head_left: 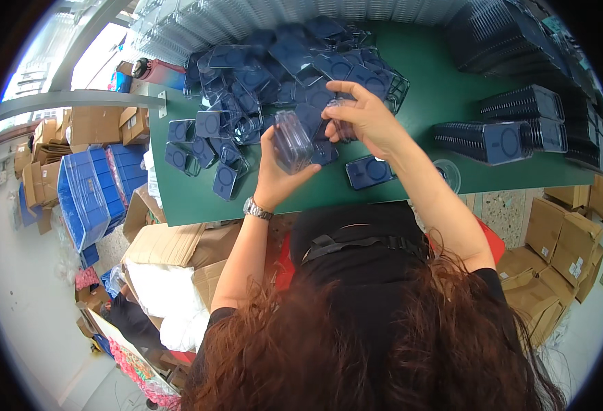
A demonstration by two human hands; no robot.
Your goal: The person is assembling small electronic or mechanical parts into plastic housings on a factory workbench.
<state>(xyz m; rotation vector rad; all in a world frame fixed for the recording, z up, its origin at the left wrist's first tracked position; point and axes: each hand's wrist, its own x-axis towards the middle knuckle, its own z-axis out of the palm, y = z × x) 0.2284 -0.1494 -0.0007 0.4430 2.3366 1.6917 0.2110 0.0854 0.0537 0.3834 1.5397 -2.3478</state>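
Observation:
My left hand (277, 175) wears a metal wristwatch and grips a small stack of clear phone cases (292, 142) held tilted above the table. To the right, slightly farther off, my right hand (364, 118) is curled, pinching a clear phone case (345, 129) that its fingers partly cover. Behind both hands spreads a loose heap of dark blue phone cases (253, 72) with clear rims and ring marks. A single blue phone case (370, 172) lies flat below my right wrist. Several others lie scattered left of my left hand.
Neat rows of blue cases (483, 142) stand at the right of the green table (411, 75). Clear trays or cases line the back edge. A round clear lid (447, 176) sits by my right forearm. Blue crates (92, 195) and cardboard boxes (565, 240) flank the table.

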